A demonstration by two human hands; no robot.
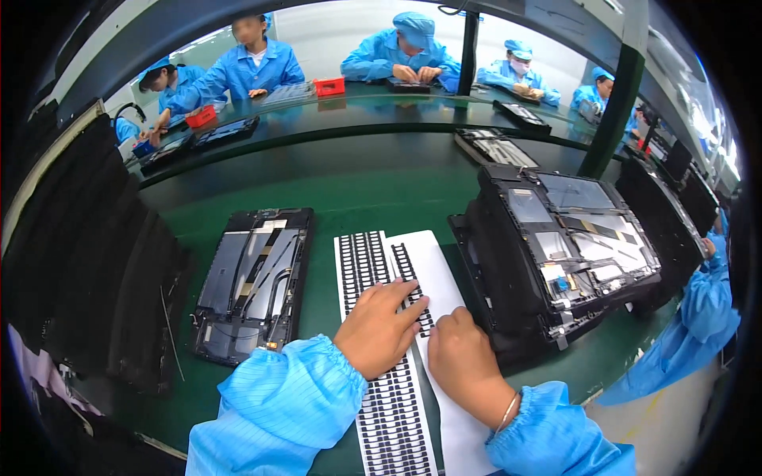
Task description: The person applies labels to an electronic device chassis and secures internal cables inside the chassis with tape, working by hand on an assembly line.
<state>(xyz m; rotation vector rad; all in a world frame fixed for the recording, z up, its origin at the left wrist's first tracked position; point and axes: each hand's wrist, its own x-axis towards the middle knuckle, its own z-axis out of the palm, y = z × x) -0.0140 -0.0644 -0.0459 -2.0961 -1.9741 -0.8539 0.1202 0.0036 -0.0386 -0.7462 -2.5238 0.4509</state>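
Two white backing sheets (pixel 367 262) with rows of small black adhesive pads lie side by side on the green bench in front of me. My left hand (pixel 377 329) rests flat on them, fingers spread and pointing right. My right hand (pixel 464 361) is curled over the right sheet (pixel 432 270), fingertips pinching at a pad strip next to the left fingertips. Whether a pad is lifted is hidden. An opened tablet back shell (pixel 250 282) lies to the left of the sheets.
A stack of opened tablet shells (pixel 563 254) stands tilted at the right. Black trays (pixel 87 262) are stacked at the left. Across the bench (pixel 365 198) several people in blue coats work, with red boxes (pixel 329 86) beside them. Another person's blue sleeve (pixel 698 317) shows at the far right.
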